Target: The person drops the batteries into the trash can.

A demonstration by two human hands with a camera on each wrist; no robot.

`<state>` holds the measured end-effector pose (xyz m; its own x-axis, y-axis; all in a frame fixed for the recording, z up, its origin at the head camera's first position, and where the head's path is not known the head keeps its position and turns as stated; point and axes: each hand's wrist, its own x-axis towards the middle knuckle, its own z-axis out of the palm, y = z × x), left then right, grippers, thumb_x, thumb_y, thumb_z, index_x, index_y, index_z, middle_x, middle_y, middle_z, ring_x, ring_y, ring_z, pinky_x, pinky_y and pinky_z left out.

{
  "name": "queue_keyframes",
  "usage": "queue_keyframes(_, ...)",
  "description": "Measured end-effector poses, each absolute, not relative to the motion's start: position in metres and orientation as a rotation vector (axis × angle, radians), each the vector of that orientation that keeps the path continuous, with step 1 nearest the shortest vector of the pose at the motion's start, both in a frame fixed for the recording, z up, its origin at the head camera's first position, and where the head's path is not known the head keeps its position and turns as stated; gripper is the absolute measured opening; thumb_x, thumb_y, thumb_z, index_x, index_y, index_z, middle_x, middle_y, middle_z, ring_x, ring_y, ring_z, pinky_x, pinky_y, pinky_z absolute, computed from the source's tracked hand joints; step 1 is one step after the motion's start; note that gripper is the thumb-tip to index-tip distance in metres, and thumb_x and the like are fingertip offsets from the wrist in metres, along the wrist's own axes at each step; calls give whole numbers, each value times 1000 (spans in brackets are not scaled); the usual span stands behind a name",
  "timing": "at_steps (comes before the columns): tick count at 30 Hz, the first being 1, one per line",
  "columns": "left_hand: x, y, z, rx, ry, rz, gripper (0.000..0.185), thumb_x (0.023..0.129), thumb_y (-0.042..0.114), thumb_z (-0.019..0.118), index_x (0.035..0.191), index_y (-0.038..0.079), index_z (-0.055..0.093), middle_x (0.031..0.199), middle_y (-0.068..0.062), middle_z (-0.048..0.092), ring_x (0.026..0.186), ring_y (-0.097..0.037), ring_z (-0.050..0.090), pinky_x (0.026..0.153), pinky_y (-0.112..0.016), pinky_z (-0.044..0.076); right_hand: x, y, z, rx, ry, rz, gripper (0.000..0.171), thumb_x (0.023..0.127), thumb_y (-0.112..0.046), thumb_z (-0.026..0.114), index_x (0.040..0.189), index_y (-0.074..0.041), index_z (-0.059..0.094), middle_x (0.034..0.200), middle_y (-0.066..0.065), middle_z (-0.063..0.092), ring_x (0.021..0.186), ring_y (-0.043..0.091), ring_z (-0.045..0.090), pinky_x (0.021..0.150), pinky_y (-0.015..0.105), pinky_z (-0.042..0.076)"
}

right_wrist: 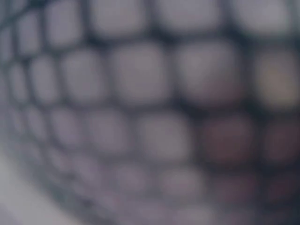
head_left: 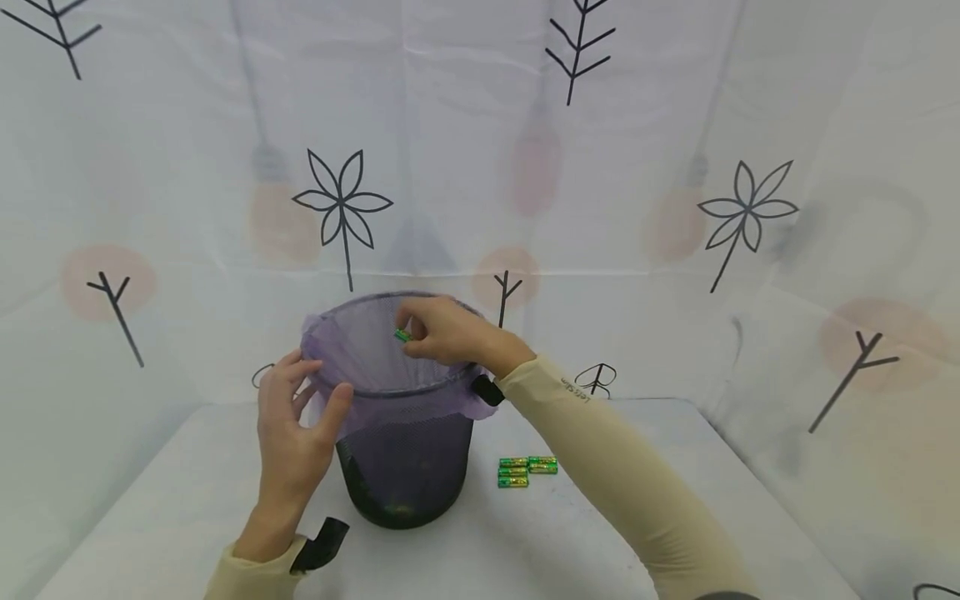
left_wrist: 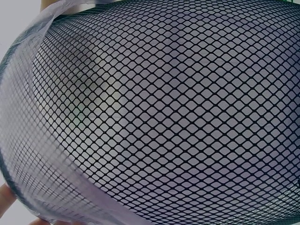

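A black mesh wastebasket (head_left: 405,475) stands upright, lined with a translucent purple bin bag (head_left: 352,346) folded over its rim. My left hand (head_left: 296,417) rests against the basket's left side, its fingertips and thumb touching the bag near the rim. In the left wrist view the mesh and bag (left_wrist: 70,192) fill the picture, with some fingertips (left_wrist: 40,221) at the lower left edge. Over the basket's mouth, my right hand (head_left: 450,333) pinches a small green battery (head_left: 402,335) between thumb and fingers. Blurred mesh (right_wrist: 140,70) fills the right wrist view, hiding that hand there.
Several green and yellow batteries (head_left: 513,472) lie grouped on the white table (head_left: 562,533), right of the basket and beside my right forearm. A white cloth (head_left: 450,125) printed with plants hangs behind and at the sides. Black straps (head_left: 321,544) sit at the wrists.
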<state>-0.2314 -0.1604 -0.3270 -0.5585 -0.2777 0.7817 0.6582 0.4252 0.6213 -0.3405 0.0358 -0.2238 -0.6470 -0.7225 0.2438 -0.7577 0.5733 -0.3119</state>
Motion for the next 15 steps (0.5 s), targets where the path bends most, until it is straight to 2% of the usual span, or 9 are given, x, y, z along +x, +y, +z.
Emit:
queue_keyframes(6, -229, -159, -324, -301, -1777, -1260, 44, 80, 3, 72, 119, -7, 54, 138, -20, 42, 123, -23, 43, 96, -13, 44, -340, 32, -225, 1259, -2722, 527, 28, 92, -19, 63, 118, -12, 56, 89, -1, 59, 76, 12, 55, 67, 24, 49)
queue_keyframes(15, -235, -162, -330, -310, -1782, -1282, 45, 79, 4, 73, 120, -4, 55, 140, -16, 40, 124, -24, 42, 96, -14, 44, -340, 33, -226, 1258, -2730, 521, 33, 90, -22, 67, 119, -11, 56, 88, -1, 59, 75, 12, 56, 66, 25, 49)
